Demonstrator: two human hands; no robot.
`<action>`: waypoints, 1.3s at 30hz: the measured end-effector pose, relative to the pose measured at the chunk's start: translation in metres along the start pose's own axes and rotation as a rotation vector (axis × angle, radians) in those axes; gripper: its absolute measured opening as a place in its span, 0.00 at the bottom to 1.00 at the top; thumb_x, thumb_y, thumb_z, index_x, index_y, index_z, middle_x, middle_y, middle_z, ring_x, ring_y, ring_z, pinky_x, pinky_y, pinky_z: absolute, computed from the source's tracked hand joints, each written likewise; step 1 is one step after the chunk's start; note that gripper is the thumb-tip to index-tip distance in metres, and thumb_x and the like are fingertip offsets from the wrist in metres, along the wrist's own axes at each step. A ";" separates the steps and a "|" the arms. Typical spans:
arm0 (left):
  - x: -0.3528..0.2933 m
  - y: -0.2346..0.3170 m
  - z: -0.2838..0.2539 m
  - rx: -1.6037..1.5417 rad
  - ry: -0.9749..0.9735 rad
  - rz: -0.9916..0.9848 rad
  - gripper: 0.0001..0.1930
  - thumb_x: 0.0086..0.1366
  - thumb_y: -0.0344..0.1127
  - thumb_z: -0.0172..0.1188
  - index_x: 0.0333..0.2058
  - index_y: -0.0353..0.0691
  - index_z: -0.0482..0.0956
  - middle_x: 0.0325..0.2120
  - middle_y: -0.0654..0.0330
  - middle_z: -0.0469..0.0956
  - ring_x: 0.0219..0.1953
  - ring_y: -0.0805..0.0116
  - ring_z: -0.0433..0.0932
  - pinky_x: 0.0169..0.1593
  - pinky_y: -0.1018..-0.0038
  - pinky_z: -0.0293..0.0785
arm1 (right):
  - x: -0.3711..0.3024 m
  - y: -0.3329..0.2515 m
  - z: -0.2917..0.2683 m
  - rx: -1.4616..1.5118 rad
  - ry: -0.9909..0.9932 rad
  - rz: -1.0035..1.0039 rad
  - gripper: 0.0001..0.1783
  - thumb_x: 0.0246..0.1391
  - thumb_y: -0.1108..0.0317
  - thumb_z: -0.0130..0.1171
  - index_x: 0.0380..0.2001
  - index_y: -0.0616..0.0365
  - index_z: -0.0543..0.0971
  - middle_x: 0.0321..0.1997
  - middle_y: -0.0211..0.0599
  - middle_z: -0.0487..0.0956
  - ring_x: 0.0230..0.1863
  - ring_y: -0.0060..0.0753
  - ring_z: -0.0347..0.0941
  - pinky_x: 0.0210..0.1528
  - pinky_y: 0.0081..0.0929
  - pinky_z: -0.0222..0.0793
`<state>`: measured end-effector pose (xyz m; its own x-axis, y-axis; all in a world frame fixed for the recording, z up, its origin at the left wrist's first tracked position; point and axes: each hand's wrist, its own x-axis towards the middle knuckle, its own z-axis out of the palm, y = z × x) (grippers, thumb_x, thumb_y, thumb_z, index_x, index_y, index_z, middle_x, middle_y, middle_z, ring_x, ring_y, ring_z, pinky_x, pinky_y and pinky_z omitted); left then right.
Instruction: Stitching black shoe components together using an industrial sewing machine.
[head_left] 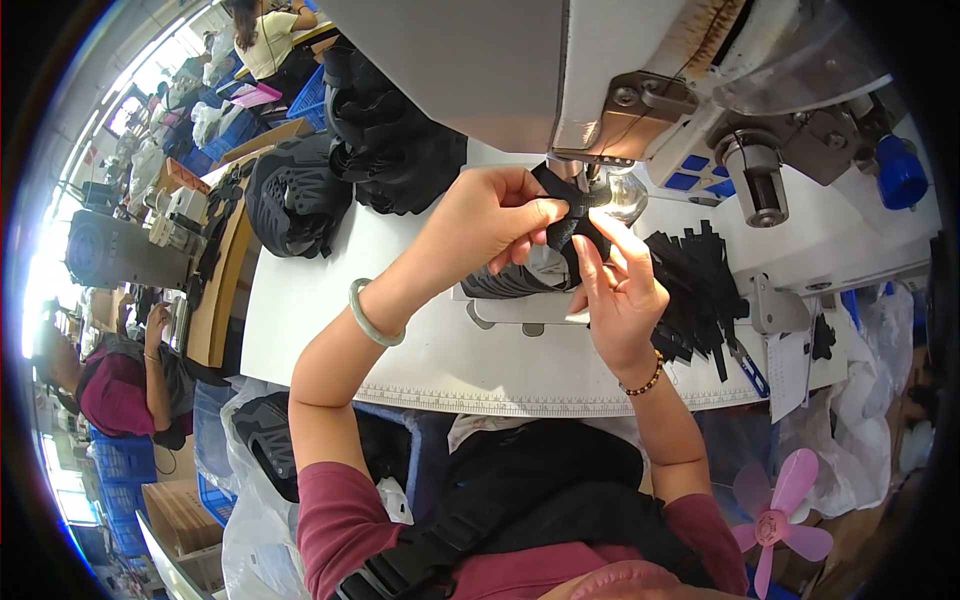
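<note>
A black shoe upper point(500, 285) sits beneath the sewing machine head point(590, 120), its raised part close to the needle area. My left hand point(500, 220) pinches this part between thumb and fingers, just left of the needle. On the other side, my right hand point(625, 285) has its index finger stretched toward the black material and its thumb apart from it. The index fingertip is at or very near the upper; exact contact is hard to see. A bright lamp spot lights both hands' fingertips. My hands partly hide the upper.
Stacked black shoe uppers point(300, 195) lie at the left. Black strips point(695, 285) and blue-handled snips point(748, 368) lie on the right. A ruler point(500, 405) runs along the white table's near edge. A pink fan point(775, 525) stands lower right. Co-workers point(125, 385) sit at left.
</note>
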<state>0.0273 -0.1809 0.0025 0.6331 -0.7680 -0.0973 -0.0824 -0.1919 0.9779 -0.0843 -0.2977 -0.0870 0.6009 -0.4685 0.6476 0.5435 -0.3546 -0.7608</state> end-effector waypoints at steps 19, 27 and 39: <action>0.010 0.003 0.005 -0.429 0.005 -0.157 0.06 0.58 0.27 0.56 0.35 0.34 0.72 0.20 0.65 0.71 0.14 0.85 0.64 0.14 0.90 0.53 | 0.008 -0.036 -0.008 -0.571 -0.150 -0.110 0.20 0.53 0.70 0.59 0.49 0.59 0.72 0.26 0.41 0.73 0.17 0.33 0.72 0.19 0.25 0.68; 0.013 -0.004 0.006 -0.482 -0.054 -0.056 0.03 0.58 0.26 0.54 0.30 0.34 0.75 0.22 0.64 0.73 0.15 0.85 0.64 0.16 0.89 0.54 | 0.020 -0.038 -0.012 -0.632 -0.159 -0.144 0.18 0.52 0.71 0.59 0.47 0.60 0.72 0.22 0.40 0.72 0.15 0.37 0.71 0.17 0.29 0.67; 0.027 -0.008 0.000 -0.425 0.010 0.009 0.05 0.59 0.30 0.56 0.27 0.34 0.76 0.20 0.66 0.70 0.16 0.83 0.61 0.16 0.85 0.50 | 0.024 -0.024 -0.009 -0.412 -0.071 -0.055 0.15 0.51 0.78 0.59 0.31 0.59 0.60 0.15 0.32 0.64 0.12 0.19 0.60 0.14 0.18 0.56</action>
<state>0.0450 -0.2005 -0.0084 0.6411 -0.7624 -0.0883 0.2348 0.0853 0.9683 -0.0881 -0.3082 -0.0533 0.6245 -0.3880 0.6778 0.3048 -0.6780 -0.6689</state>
